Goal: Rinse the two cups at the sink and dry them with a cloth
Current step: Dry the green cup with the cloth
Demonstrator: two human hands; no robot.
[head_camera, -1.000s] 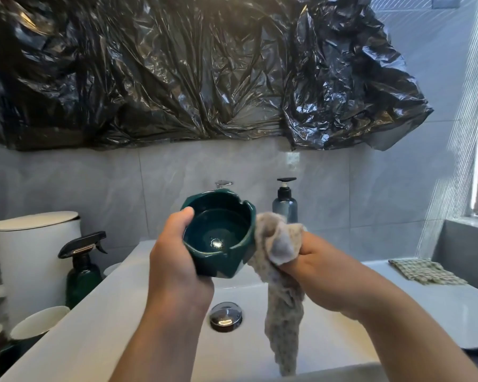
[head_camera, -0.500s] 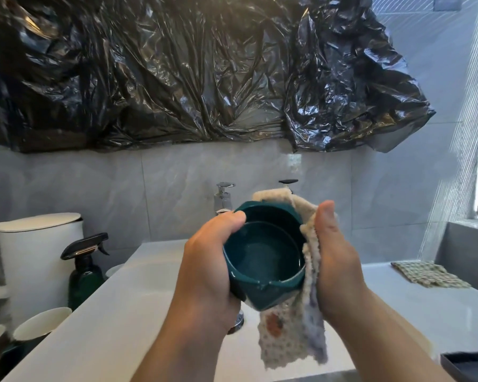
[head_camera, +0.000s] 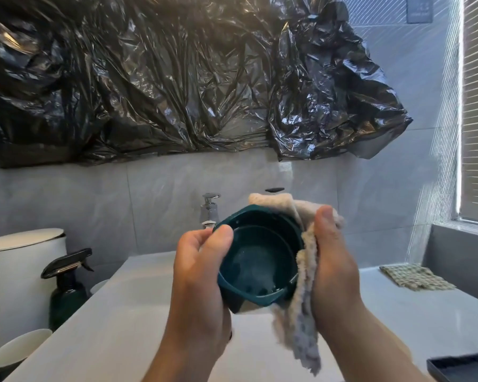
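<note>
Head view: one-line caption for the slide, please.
Left hand grips a dark green cup while the right hand holds a beige cloth against its outer side above the sink.

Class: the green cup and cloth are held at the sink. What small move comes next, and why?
Probably rotate the cup in the left hand: the right hand presses the cloth against only one outer side, so other sides seem unwiped.

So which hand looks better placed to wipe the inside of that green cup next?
Probably the right hand: it holds the cloth against the cup, while the left hand grips that cup from the other side.
</note>
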